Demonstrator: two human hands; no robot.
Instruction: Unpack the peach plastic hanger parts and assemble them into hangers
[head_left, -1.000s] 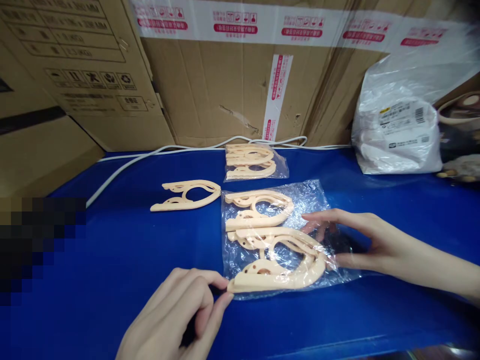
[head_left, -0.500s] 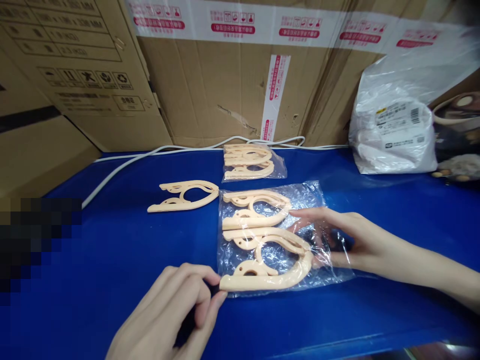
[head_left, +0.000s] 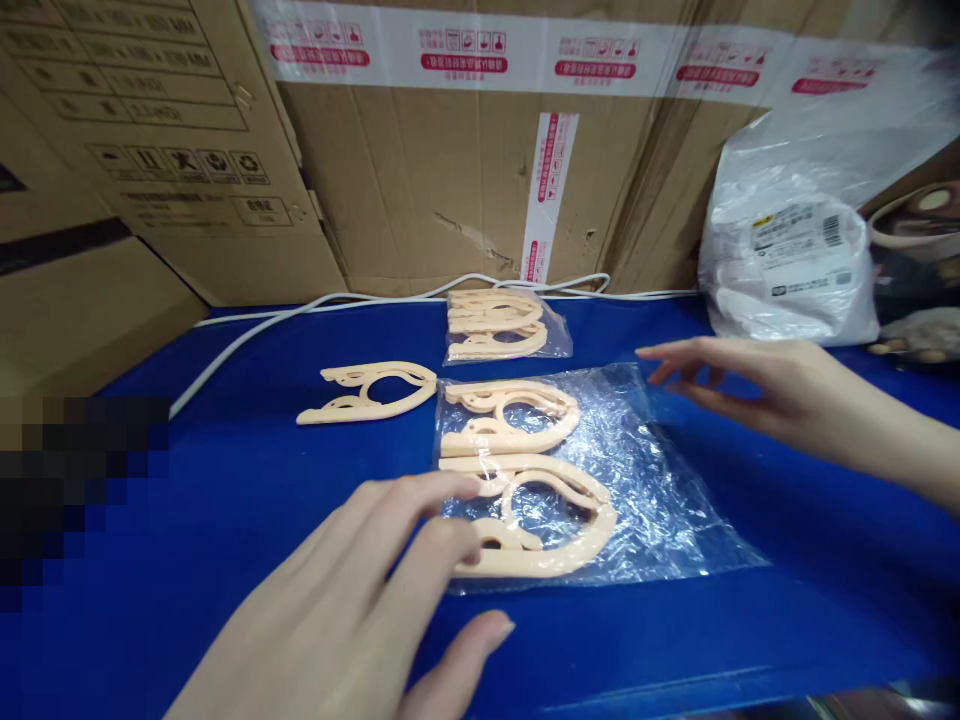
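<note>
A clear plastic bag (head_left: pixel 660 490) lies flat on the blue surface with two cream folding hangers inside, a farther hanger (head_left: pixel 559 440) and a nearer hanger (head_left: pixel 592 555). My left hand (head_left: pixel 375 580) is over the bag's left end, fingers spread, fingertips at the nearer hanger; whether they press on it I cannot tell. Off the bag's far right corner, my right hand (head_left: pixel 757 385) hovers with fingers loosely stretched and nothing in them. A loose folding hanger (head_left: pixel 397 408) lies left of the bag. Behind it sits a smaller bagged set of hangers (head_left: pixel 499 325).
Cardboard boxes (head_left: pixel 420 180) stand along the back and left. A white cable (head_left: pixel 255 345) runs along their foot. At the back right is a white plastic package (head_left: pixel 795 260) with a label, beside some dark items (head_left: pixel 915 270). The blue surface (head_left: pixel 225 480) carries everything.
My right hand has let go of the bag's open end and moved back and right. My left hand has released the nearer hanger's end, opened, and shifted over the bag.
</note>
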